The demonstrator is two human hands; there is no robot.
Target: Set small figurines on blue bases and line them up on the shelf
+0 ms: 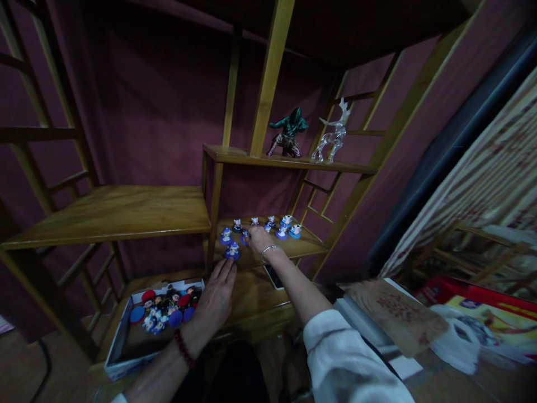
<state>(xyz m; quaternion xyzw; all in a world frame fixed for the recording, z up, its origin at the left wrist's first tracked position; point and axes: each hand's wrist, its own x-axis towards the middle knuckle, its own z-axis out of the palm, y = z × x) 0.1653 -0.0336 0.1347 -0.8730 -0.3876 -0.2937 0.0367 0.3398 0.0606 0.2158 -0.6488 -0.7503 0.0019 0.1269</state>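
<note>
My right hand (259,239) reaches onto the low shelf, its fingers closed on a small blue-and-purple figurine (245,237) that they partly cover. Just in front of my left hand (217,291) stands another blue figurine (232,251) on a round base. The left fingers are stretched out, with their tips at that base; its thumb is hidden. A purple-based figurine (226,236) is close by on the left. Several more small figurines, including a white-and-blue one (295,230), stand behind and to the right of my right hand.
An open box (115,350) of jumbled figurines sits at the lower left. A dark phone-like slab (274,276) lies below my right wrist. On the shelf above are a green hooded figure (290,133) and a clear deer (333,134). Wooden posts (213,212) frame the low compartment.
</note>
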